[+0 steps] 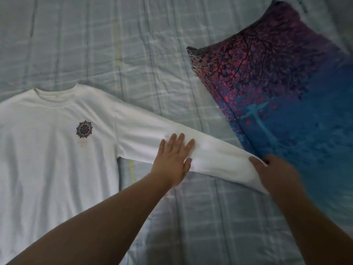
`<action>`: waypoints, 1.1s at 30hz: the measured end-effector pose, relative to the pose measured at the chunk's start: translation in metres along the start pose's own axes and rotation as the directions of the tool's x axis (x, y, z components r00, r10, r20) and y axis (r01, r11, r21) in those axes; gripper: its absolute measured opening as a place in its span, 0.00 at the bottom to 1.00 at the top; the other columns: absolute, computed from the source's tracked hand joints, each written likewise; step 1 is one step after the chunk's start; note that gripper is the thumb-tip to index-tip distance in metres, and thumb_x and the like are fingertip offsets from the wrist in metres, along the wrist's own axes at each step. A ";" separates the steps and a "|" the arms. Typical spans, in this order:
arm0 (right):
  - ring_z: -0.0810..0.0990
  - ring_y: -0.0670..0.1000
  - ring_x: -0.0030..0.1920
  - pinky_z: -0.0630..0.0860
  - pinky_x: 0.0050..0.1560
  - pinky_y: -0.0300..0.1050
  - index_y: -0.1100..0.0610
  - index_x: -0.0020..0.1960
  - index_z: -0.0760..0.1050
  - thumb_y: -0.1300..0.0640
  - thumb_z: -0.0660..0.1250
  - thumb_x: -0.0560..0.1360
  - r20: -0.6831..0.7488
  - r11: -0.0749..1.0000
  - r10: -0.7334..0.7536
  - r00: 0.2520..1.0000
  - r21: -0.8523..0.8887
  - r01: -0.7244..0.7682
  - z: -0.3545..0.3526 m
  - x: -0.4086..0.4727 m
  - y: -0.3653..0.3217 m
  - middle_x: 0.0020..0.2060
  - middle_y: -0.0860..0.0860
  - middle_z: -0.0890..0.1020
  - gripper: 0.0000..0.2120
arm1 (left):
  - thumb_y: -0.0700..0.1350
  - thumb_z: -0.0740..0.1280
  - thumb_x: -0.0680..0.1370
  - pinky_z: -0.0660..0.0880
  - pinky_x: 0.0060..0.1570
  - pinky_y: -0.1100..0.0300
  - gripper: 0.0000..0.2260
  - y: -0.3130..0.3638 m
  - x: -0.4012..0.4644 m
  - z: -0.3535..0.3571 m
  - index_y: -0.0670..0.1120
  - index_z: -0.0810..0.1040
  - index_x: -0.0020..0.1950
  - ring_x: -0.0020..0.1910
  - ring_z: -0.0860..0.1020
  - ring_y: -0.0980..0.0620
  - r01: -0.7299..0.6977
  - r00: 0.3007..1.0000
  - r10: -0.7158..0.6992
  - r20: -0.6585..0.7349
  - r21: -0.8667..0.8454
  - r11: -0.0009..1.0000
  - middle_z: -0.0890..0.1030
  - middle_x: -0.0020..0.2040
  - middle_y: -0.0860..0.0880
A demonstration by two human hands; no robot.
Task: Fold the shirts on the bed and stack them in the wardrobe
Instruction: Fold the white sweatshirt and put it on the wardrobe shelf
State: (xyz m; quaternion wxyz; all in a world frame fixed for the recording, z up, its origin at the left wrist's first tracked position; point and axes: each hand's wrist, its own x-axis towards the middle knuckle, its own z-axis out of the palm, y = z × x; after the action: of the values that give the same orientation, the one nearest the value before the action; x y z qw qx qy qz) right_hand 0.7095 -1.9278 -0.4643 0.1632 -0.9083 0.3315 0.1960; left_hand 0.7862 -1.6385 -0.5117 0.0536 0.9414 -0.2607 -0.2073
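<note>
A white long-sleeved shirt [57, 150] with a small dark mandala print on the chest lies face up on the bed, its collar pointing away from me. One sleeve [214, 157] stretches out to the right. My left hand [172, 157] presses flat on the middle of that sleeve, fingers straight. My right hand [271, 173] grips the cuff end of the sleeve, thumb on top and fingers curled under the cloth, beside the pillow's edge.
A large pillow [286, 88] printed in red, purple and blue lies at the right, touching the sleeve's end. The bed cover [133, 44] is pale blue-grey with a check pattern and spreads under everything.
</note>
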 end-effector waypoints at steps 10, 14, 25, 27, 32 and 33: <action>0.78 0.60 0.53 0.71 0.53 0.49 0.59 0.59 0.76 0.57 0.67 0.76 0.109 0.933 0.097 0.989 0.335 -0.129 0.017 -0.013 0.006 0.53 0.58 0.80 0.13 | 0.58 0.44 0.82 0.38 0.75 0.38 0.27 0.009 0.012 0.019 0.57 0.38 0.80 0.78 0.32 0.44 0.048 0.996 -0.051 0.070 0.045 0.998 0.37 0.81 0.46; 0.78 0.58 0.46 0.75 0.50 0.54 0.55 0.46 0.76 0.59 0.70 0.74 -0.013 0.755 0.218 0.976 0.636 -0.160 0.022 -0.022 0.007 0.41 0.55 0.79 0.03 | 0.58 0.44 0.82 0.39 0.75 0.38 0.27 0.009 0.012 0.018 0.57 0.40 0.80 0.78 0.34 0.43 0.045 0.997 -0.047 0.061 0.036 0.998 0.38 0.81 0.46; 0.75 0.51 0.47 0.71 0.50 0.47 0.54 0.52 0.72 0.58 0.64 0.79 -0.226 0.595 0.349 0.910 0.804 -0.028 0.032 -0.029 0.002 0.46 0.51 0.77 0.02 | 0.60 0.42 0.81 0.40 0.75 0.37 0.27 0.017 0.011 0.018 0.58 0.42 0.80 0.79 0.36 0.46 0.076 0.997 -0.076 -0.002 -0.047 0.996 0.41 0.81 0.47; 0.74 0.53 0.48 0.68 0.49 0.45 0.55 0.52 0.72 0.58 0.63 0.80 -0.285 0.764 0.235 0.929 0.645 0.005 0.035 -0.027 0.011 0.46 0.52 0.77 0.02 | 0.61 0.41 0.81 0.39 0.74 0.36 0.27 0.019 0.014 0.024 0.58 0.38 0.79 0.78 0.32 0.45 0.087 0.996 -0.087 0.027 0.014 0.996 0.38 0.81 0.47; 0.77 0.59 0.51 0.69 0.51 0.46 0.58 0.56 0.74 0.56 0.63 0.80 -0.315 0.886 0.148 0.938 0.464 0.016 0.039 -0.027 0.018 0.51 0.57 0.80 0.07 | 0.61 0.42 0.81 0.37 0.73 0.34 0.29 0.025 0.018 0.035 0.56 0.34 0.79 0.77 0.30 0.43 0.115 0.993 -0.117 0.027 0.070 0.991 0.35 0.80 0.45; 0.77 0.58 0.51 0.71 0.52 0.48 0.58 0.56 0.74 0.55 0.63 0.79 -0.320 0.872 0.174 0.931 0.489 0.005 0.036 -0.029 0.013 0.50 0.56 0.80 0.08 | 0.61 0.42 0.81 0.37 0.73 0.34 0.29 0.025 0.018 0.034 0.57 0.34 0.79 0.77 0.30 0.43 0.110 0.994 -0.111 0.021 0.057 0.992 0.35 0.80 0.45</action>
State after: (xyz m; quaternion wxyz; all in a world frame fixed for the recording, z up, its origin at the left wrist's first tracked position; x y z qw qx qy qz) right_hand 0.6714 -1.9065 -0.4844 0.3127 -0.8436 0.4334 -0.0525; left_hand 0.7743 -1.6685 -0.5438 0.0127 0.9529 -0.2143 -0.2141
